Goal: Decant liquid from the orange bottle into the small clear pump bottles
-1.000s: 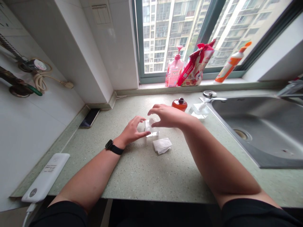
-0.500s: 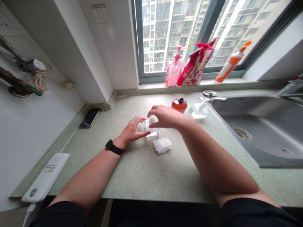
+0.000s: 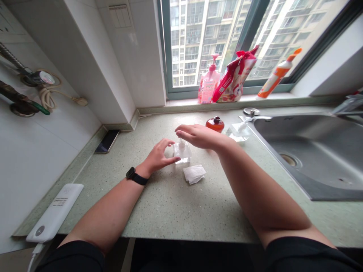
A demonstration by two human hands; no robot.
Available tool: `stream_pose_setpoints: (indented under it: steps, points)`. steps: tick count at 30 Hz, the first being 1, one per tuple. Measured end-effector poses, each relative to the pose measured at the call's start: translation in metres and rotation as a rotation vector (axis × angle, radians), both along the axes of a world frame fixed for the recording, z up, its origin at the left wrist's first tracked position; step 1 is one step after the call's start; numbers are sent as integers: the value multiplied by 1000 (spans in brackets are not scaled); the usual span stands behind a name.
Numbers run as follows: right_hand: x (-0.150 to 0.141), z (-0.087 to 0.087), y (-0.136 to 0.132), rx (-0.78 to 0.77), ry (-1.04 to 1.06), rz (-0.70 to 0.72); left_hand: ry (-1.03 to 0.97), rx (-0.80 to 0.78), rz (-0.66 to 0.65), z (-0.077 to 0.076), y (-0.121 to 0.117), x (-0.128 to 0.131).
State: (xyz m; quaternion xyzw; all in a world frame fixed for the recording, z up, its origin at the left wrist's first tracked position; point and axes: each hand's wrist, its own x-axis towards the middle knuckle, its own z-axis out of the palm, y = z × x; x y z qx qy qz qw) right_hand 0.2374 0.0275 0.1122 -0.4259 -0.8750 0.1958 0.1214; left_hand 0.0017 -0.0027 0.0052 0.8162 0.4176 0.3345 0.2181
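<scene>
Fingers (image 3: 168, 142): on the left hand (image 3: 156, 158), curled and spread apart, tips just beside the bottle's left side, not clamped; on the right hand (image 3: 200, 136), straight and together, just above and beyond the bottle's top, not gripping.
Bottle: one clear square bottle (image 3: 182, 153) with a white top, upright on the desk (image 3: 170, 211) between the hands.
Tissue: one crumpled white tissue (image 3: 194, 174), near side of the bottle, apart from it.
Other bottles: one red (image 3: 214, 125) and one clear (image 3: 237, 133), both farther right.

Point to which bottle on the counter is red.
The small round red bottle past the right hand; the bottle between the hands and the one by the sink are clear.
</scene>
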Motion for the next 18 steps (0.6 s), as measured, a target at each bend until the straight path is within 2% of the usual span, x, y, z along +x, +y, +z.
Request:
stream_pose_setpoints:
  steps: [4, 9, 12, 18]
  points:
    - [-2, -1, -1, -45, 20, -2, -2, -2, 0, 0, 0, 0]
    - [4, 1, 4, 14, -60, -44, 4, 3, -3, 0, -1, 0]
    - [3, 2, 3, 44, -28, -41, 2, 10, -5, 1, -1, 0]
    - [-3, 4, -4, -15, -2, -24, 6, 16, -4, 0, 0, 0]
